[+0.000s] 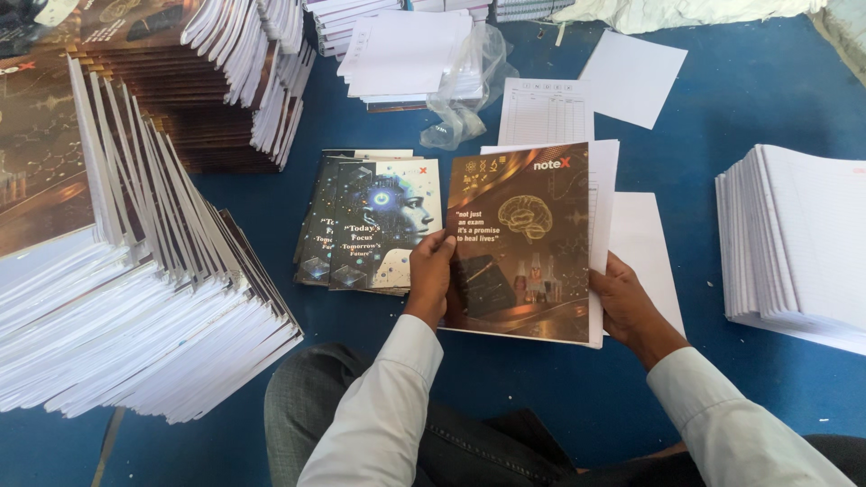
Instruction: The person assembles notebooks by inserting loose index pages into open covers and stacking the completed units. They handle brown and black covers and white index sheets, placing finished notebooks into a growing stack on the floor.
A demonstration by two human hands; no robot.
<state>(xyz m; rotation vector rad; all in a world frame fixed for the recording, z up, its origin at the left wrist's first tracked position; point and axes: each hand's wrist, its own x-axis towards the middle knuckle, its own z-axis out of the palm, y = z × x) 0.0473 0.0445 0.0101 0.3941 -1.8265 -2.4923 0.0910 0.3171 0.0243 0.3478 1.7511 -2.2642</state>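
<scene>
While I sit at the blue floor covering (722, 99), my left hand (429, 275) grips the left edge of a brown-covered notebook (521, 239), fingers pressed together against the cover with the thumb hidden behind. My right hand (627, 302) holds the right edge, where white pages stick out past the cover; its fingers curl underneath, so I cannot tell how they are spread. The notebook is tilted slightly, its cover facing me, showing a golden brain drawing, and it lies over a loose white sheet (642, 243). Just beside it on the left, touching my left hand, sits a small pile of dark covers showing a blue profile head (370, 221). A tall fanned stack of bound notebooks (135, 307) fills the left side, another (225, 81) rises behind it. A stack of white ruled paper (794, 239) stands well apart on the right. A ruled form (546, 110) and a crumpled clear plastic bag (460, 117) lie beyond.
</scene>
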